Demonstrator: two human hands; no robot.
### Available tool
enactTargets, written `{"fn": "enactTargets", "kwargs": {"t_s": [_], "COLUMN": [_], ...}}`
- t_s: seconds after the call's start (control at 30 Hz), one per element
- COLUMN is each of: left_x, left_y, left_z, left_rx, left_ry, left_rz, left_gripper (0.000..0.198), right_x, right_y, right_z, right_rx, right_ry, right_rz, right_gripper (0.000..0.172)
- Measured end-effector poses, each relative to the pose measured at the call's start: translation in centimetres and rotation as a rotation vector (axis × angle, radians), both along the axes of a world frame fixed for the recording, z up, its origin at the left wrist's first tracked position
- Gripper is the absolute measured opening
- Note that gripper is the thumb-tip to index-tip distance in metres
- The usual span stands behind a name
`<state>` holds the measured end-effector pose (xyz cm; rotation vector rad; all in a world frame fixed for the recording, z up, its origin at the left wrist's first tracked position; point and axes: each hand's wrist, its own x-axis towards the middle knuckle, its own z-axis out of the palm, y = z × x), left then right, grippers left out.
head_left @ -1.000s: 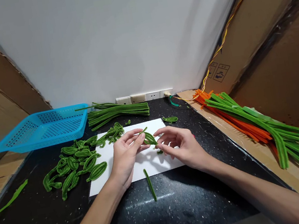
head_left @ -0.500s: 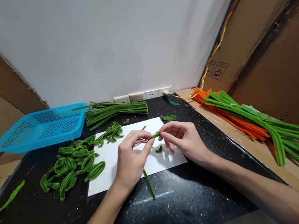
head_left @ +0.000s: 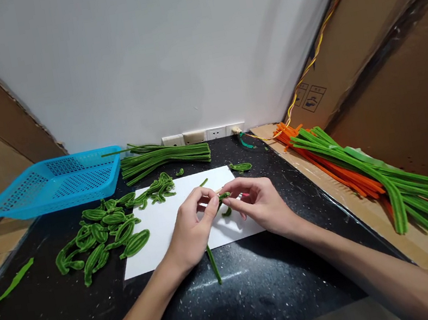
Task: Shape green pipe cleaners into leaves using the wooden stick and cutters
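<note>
Both hands meet over a white sheet of paper [head_left: 168, 228] on the black counter. My left hand [head_left: 193, 227] pinches a small folded green pipe cleaner piece [head_left: 224, 197] between thumb and fingers. My right hand [head_left: 261, 204] pinches the same piece from the other side. A thin pale stick shows between the fingers. A short green piece [head_left: 213, 264] lies on the counter below my left hand. Another small green bit [head_left: 227, 212] lies on the paper under the hands.
A pile of folded green leaf shapes [head_left: 103, 237] lies left of the paper. A blue basket [head_left: 52, 183] stands at the back left. Straight green pipe cleaners [head_left: 164, 159] lie by the wall sockets. Green and orange pipe cleaners [head_left: 365, 172] rest on cardboard at right.
The green piece was a flat leaf shape a second ago; now it is bunched small between both pinches. The hands have drawn closer together.
</note>
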<state>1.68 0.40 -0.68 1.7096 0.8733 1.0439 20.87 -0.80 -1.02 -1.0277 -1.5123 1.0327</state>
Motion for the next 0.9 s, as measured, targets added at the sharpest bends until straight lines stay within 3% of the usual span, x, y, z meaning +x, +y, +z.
{"fn": "enactTargets", "kwargs": {"t_s": [0.27,0.4,0.53,0.7,0.9], "left_x": [-0.4,-0.2,0.1,0.2,0.0], "left_y": [0.3,0.2,0.0,-0.2,-0.4], "left_z": [0.1,0.1,0.0,-0.2,-0.2], "left_rx": [-0.107,-0.084,-0.008,-0.027,-0.008], "left_ry": [-0.116,-0.084,0.026,0.046,0.111], "left_rz": [-0.126,-0.063,0.026,0.067,0.033], "left_gripper": [0.016,0.015,0.016,0.018,0.020], "right_x": [-0.5,-0.6,-0.6,-0.8,-0.8], "right_y": [-0.3,-0.1,0.0,0.1,0.2], "right_z": [-0.1,0.0,-0.1,-0.6,-1.0], "right_rx": [-0.112,-0.202,-0.248,-0.317,-0.324], "right_ry": [0.131,0.251,0.308,0.369,0.315], "right_rz": [0.120,0.186,0.148,0.123,0.069], "right_gripper": [0.027,0.032,0.031,0.036,0.031]}}
